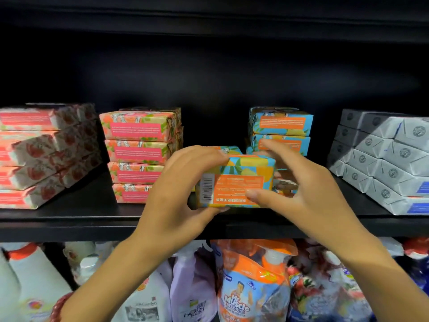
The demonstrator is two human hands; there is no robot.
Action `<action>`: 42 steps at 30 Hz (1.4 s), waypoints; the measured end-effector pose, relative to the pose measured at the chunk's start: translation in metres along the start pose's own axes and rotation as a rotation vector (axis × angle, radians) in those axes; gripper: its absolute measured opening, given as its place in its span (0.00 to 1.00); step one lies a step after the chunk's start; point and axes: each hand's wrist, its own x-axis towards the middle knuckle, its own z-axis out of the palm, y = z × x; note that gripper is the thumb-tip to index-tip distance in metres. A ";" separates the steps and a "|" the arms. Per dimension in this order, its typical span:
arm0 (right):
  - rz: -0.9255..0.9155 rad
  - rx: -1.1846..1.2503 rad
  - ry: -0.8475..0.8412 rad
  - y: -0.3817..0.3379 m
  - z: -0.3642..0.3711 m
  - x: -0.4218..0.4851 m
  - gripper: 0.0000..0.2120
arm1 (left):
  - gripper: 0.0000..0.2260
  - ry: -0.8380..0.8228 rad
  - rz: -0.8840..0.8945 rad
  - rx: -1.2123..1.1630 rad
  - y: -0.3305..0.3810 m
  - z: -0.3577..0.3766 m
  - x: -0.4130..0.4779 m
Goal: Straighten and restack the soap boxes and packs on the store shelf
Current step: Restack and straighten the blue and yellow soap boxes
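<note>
With my left hand [178,189] curled round the citrus soap pack [234,180] and my right hand [301,189] pinching its end, fingers spread, I hold it at the shelf [92,219] front, likely squaring it before the blue stack [281,126].

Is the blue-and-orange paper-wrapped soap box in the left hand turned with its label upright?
No, the blue-and-orange paper-wrapped soap box shows its orange label's print upside down.
</note>
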 end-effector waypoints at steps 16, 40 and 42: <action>-0.509 -0.246 0.369 0.020 0.023 -0.008 0.03 | 0.29 -0.149 -0.464 -0.258 0.004 -0.002 0.008; -0.254 -0.488 0.097 0.049 0.035 -0.056 0.16 | 0.29 0.160 -0.497 0.169 -0.010 0.039 0.031; -0.246 -0.490 0.093 0.048 0.035 -0.056 0.16 | 0.28 0.146 -0.495 0.213 -0.013 0.041 0.031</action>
